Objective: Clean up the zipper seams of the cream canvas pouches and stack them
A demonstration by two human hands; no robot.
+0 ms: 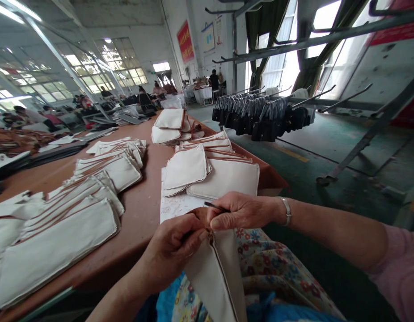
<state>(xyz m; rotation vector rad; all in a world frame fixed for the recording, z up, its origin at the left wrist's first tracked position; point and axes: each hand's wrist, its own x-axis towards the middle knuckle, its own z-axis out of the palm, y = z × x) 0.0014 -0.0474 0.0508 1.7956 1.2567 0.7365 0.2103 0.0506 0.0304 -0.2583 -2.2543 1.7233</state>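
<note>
A cream-white sewn pouch piece (212, 277) with a brown-edged seam down its middle hangs over my lap. My left hand (175, 243) is closed, thumb and fingers pinching its top end, where some brown lining shows. Right beside it my right hand (242, 210) pinches the same end, fingertips touching or almost touching the left thumb. From the right fist sticks out a slim dark tool (216, 206); its other end is hidden, so I cannot make out its kind. Just beyond the hands lie stacked white pouch pieces (227, 176).
The brown-covered table (136, 223) carries rows of white pouch pieces (59, 250) at left and a further pile (170, 120) at the back. A metal rack (368, 105) with hanging black bags (264, 118) stands at right. Several people work far off.
</note>
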